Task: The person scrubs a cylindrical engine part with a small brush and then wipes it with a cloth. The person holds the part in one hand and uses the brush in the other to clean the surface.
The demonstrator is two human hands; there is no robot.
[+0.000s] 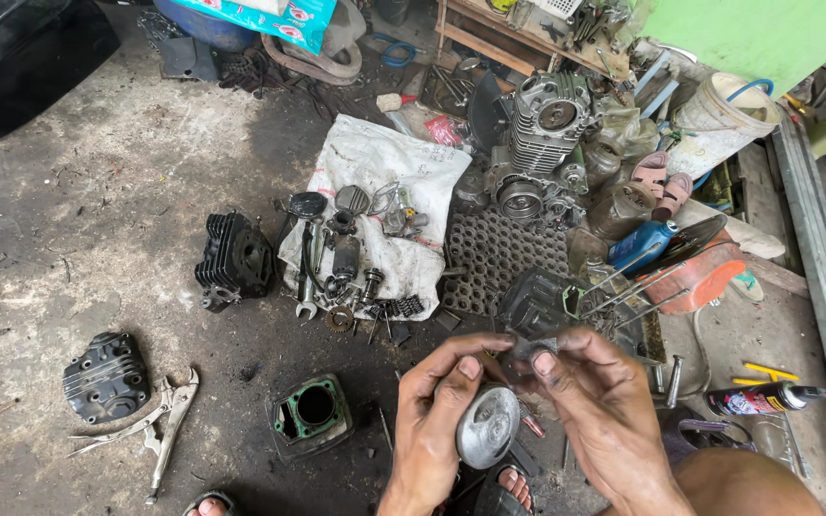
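Piston (487, 427) sits crown-up in my left hand (437, 420), close above the oily floor (97, 220), thumb and fingers clamped round its skirt. My right hand (593, 397) pinches a small dark part (532, 346) at its top edge. Best to keep the piston steady and work gently. Both wrists bend inward, fingertips meeting.
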